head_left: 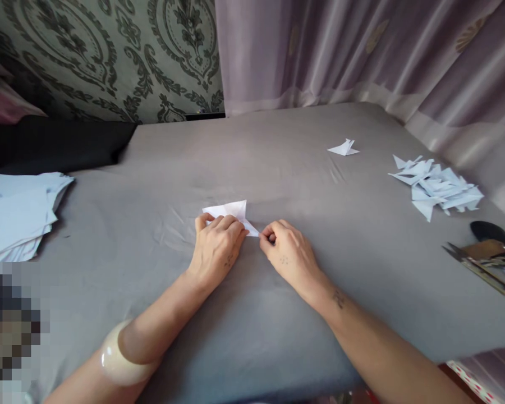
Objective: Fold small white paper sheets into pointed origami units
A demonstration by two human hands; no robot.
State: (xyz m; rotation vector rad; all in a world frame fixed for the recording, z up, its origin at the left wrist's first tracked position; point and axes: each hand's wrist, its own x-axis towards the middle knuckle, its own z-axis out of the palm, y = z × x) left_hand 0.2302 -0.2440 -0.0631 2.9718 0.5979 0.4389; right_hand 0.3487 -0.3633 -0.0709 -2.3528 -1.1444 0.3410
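A partly folded sheet of white paper [231,210] lies on the grey cloth-covered table, near the middle of the head view. My left hand [219,238] is on top of it, its fingers curled and pressing the paper, hiding much of the near part. At the paper's pointed right corner, my right hand [287,247] pinches the tip between thumb and forefinger. A cream-coloured bangle [124,359] circles my left forearm.
At the far left lies a stack of white paper sheets [17,210], with black cloth [63,143] behind it. One folded paper figure [344,148] sits at the back right. A heap of folded papers [440,186] and scissors [473,266] are on the right. Curtains [320,50] hang behind.
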